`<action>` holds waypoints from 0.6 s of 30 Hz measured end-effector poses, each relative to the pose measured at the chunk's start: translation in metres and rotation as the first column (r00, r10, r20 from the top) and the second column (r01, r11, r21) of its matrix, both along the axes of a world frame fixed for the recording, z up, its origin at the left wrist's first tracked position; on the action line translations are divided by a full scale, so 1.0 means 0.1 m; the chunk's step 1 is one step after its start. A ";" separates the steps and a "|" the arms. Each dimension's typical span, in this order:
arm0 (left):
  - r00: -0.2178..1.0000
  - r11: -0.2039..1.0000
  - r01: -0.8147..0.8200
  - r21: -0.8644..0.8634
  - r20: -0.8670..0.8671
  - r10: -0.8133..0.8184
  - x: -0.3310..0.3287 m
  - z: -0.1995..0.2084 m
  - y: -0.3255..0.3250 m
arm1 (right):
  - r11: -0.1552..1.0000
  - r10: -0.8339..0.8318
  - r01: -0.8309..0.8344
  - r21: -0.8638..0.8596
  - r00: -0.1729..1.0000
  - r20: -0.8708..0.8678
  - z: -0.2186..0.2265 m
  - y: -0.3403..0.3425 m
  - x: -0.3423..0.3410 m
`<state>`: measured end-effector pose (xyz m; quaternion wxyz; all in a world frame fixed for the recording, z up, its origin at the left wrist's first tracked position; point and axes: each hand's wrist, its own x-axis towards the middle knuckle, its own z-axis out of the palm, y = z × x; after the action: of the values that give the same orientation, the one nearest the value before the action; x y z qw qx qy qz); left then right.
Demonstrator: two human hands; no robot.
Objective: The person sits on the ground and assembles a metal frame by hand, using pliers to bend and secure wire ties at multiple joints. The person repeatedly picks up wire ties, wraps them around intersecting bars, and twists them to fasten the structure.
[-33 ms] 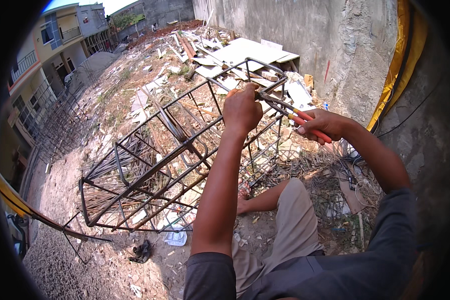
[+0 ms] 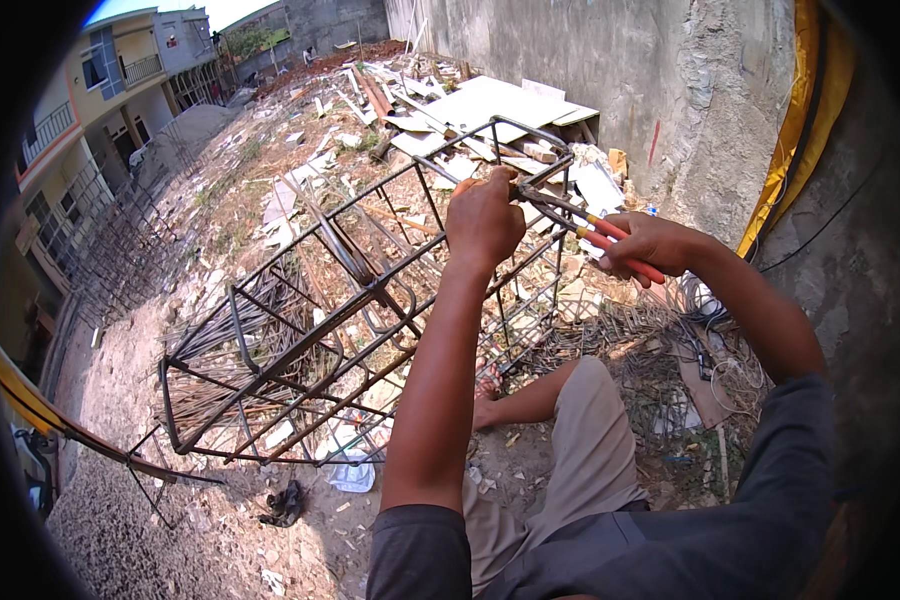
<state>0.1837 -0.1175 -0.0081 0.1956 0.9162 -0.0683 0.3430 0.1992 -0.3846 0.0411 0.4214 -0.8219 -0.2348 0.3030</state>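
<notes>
A long cage of dark steel rebar (image 2: 372, 290) with bent square stirrups stretches slantwise in front of me. My left hand (image 2: 485, 222) is closed at its upper right part, around a bar near a stirrup corner; the fingers' far side is hidden. Just right of it, the jaws of long pincers with red-orange handles (image 2: 598, 238) meet the bars. My right hand (image 2: 652, 247) is wrapped round both handles. Whether a tie wire sits in the jaws is too small to tell.
Loose rebar rods (image 2: 235, 350) lie beneath the cage. White boards and scrap wood (image 2: 490, 108) are piled beyond it, beside a concrete wall (image 2: 610, 50). Tangled wire (image 2: 725, 365) lies at right. A clear plastic bag (image 2: 352, 474) and a dark object (image 2: 284, 503) rest on the ground.
My right hand and forearm have shifted very slightly to the right with the pincers. The left hand and the cage look the same.
</notes>
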 end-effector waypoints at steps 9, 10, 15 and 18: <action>1.000 1.000 0.000 -0.006 0.027 0.001 -0.02 0.00 0.02 | 0.849 0.443 0.338 -0.407 -0.032 0.896 0.43 0.07 -0.18; 1.000 1.000 -0.008 0.001 0.030 0.008 -0.01 0.01 0.02 | 0.856 0.463 0.347 -0.384 -0.180 0.868 0.41 0.05 -0.16; 0.999 0.999 -0.002 -0.034 0.053 0.003 -0.01 -0.01 0.02 | 0.840 0.387 0.238 -0.488 0.366 0.846 0.06 -0.02 0.04; 0.997 0.999 0.006 -0.046 0.077 -0.002 -0.01 -0.04 0.05 | 0.994 -0.015 0.023 0.107 0.997 -0.080 -0.18 -0.04 -0.02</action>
<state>0.1825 -0.1124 -0.0117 0.2148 0.8973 -0.0697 0.3792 0.1968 -0.3881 0.0235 0.4771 -0.7875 -0.2261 0.3179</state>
